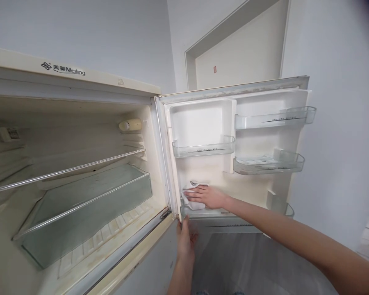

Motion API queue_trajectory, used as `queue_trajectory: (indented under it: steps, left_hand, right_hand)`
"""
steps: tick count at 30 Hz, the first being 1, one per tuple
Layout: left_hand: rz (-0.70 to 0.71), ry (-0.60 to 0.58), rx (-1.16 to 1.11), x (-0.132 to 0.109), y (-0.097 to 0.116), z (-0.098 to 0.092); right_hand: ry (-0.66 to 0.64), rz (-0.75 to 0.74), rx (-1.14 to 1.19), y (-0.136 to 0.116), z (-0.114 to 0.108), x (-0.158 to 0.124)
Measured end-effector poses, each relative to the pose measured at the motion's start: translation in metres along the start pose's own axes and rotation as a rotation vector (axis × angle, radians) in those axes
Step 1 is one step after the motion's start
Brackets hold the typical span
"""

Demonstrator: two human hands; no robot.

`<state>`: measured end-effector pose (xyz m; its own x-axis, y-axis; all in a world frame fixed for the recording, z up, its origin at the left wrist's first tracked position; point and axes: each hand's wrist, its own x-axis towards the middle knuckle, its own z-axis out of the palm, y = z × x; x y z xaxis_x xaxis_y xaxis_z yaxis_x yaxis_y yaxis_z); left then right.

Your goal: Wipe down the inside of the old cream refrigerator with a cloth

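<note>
My right hand (pixel 210 196) presses a crumpled white cloth (pixel 197 205) against the inner panel of the open fridge door (pixel 215 174), low on the hinge side. Its fingers reach over the cloth, just above the bottom door shelf (pixel 221 224). Below it, my left hand (pixel 186 237) grips the lower hinge-side corner of the door at that shelf's end, thumb up front and the other fingers partly hidden. Clear plastic door shelves sit higher up: one on the left (pixel 204 148) and two on the right, an upper (pixel 273 119) and a lower (pixel 269 164).
At left stands the open fridge compartment with a glass shelf (pixel 67 170), a clear greenish drawer (pixel 89 221) below it and a yellowish lamp cover (pixel 130 124). Stains mark the compartment floor (pixel 107 235). A wall recess (pixel 240 53) lies behind the door; grey floor (pixel 249 262) shows underneath.
</note>
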<state>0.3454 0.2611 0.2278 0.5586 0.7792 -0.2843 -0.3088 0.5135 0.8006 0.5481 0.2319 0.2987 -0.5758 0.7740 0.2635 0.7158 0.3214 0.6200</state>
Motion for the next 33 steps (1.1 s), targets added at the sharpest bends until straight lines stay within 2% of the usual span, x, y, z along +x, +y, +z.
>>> queue_trajectory:
  steps: [3, 6, 8, 10, 13, 15, 18, 23, 25, 30, 32, 33]
  left_hand:
    - [-0.005, -0.016, -0.006, 0.000, 0.001, 0.000]
    - [-0.018, -0.025, 0.006, 0.000, 0.002, -0.002]
    - [-0.021, -0.027, 0.012, 0.001, 0.002, -0.002]
    - [-0.027, -0.023, 0.008, 0.003, 0.001, -0.003]
    - [-0.034, -0.018, -0.005, 0.005, 0.000, -0.002]
    - [-0.034, -0.009, -0.005, 0.006, -0.001, -0.001]
    - [-0.033, -0.002, -0.009, 0.006, -0.001, -0.001]
    - [-0.026, -0.011, -0.005, 0.005, 0.000, -0.002]
    - [-0.027, -0.016, 0.003, 0.005, 0.001, -0.002]
    - [-0.023, -0.017, 0.020, 0.004, 0.001, -0.001]
    - [-0.023, -0.018, 0.026, 0.004, 0.000, -0.001]
    - [-0.025, -0.019, 0.030, 0.004, 0.000, -0.001]
  right_hand:
    - [0.016, 0.009, 0.005, 0.014, -0.013, -0.003]
    - [0.064, 0.222, -0.014, 0.021, -0.028, -0.009]
    - [0.071, 0.300, -0.004, 0.020, -0.030, -0.019]
    - [0.016, 0.223, 0.057, 0.016, -0.025, -0.033]
    - [-0.113, 0.016, 0.176, 0.012, -0.013, -0.060]
    - [-0.162, -0.034, 0.206, 0.016, -0.012, -0.076]
    - [-0.164, 0.040, 0.165, 0.027, -0.023, -0.094]
    - [-0.090, 0.325, 0.006, 0.031, -0.041, -0.115]
    - [-0.101, 0.325, 0.006, 0.027, -0.040, -0.124]
    - [-0.175, 0.181, 0.107, 0.025, -0.038, -0.148]
    - [-0.177, 0.197, 0.084, 0.029, -0.043, -0.154]
    - [-0.168, 0.251, 0.048, 0.031, -0.046, -0.156]
